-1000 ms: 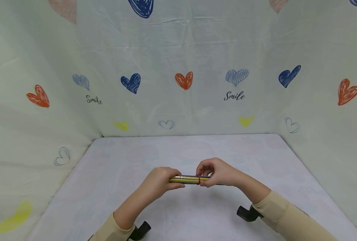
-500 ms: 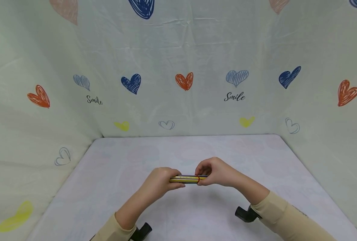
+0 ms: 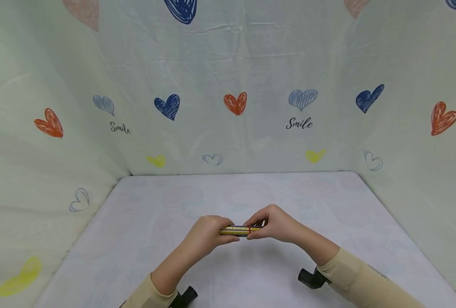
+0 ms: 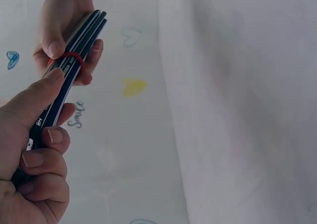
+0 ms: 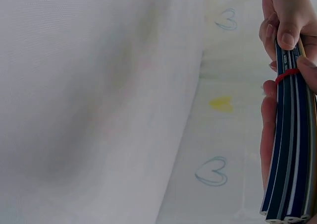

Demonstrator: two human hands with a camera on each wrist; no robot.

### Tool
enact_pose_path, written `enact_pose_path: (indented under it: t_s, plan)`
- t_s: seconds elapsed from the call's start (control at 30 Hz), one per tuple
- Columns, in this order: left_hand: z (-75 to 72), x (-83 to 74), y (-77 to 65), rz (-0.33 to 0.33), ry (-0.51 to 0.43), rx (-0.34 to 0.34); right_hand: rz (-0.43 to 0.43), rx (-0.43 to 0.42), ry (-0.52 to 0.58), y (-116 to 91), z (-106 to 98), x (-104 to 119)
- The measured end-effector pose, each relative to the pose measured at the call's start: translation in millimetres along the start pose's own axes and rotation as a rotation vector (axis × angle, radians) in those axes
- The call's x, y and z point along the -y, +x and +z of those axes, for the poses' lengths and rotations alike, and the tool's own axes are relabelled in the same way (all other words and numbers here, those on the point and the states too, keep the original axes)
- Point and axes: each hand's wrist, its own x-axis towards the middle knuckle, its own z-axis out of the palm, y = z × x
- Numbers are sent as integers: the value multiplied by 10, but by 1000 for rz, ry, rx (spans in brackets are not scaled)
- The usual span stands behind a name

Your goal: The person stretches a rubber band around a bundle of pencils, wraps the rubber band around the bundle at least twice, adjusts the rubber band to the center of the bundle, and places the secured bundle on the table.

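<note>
A bundle of striped pencils (image 3: 235,231), dark blue with yellow showing, is held level above the table between both hands. Round it runs a red rubber band (image 5: 287,74). My left hand (image 3: 208,231) grips the bundle's left end, with the thumb along the pencils in the left wrist view. At the band, my right hand (image 3: 277,223) pinches with thumb and fingertips, the pencils lying between them. The bundle's far ends show in the right wrist view along the right hand's fingers (image 5: 268,130). In the head view the right hand hides that end.
Beneath the hands stretches a pale table (image 3: 174,192). A white curtain (image 3: 266,141) printed with hearts and "Smile" hangs behind it and at both sides. Each sleeve carries a black wrist camera, the left one (image 3: 183,297) and the right one (image 3: 311,278).
My right hand has moved left along the pencils, and the red rubber band has shifted left with it, nearer my left hand. The left hand has drifted slightly right.
</note>
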Motion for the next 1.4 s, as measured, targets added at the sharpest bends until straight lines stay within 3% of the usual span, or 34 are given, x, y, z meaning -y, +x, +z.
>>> enact_pose_path:
  t_s: [0.3, 0.53, 1.03, 1.4]
  plan:
    - [-8, -2, -10, 17, 24, 26, 91, 72, 43, -9, -52, -30]
    - [-5, 3, -26, 24, 22, 20, 123, 153, -22, 40, -77, 10]
    - [32, -14, -6, 63, 26, -75, 54, 42, -82, 54, 16, 21]
    - [70, -23, -9, 16, -19, -46, 23, 44, -149, 48, 59, 28]
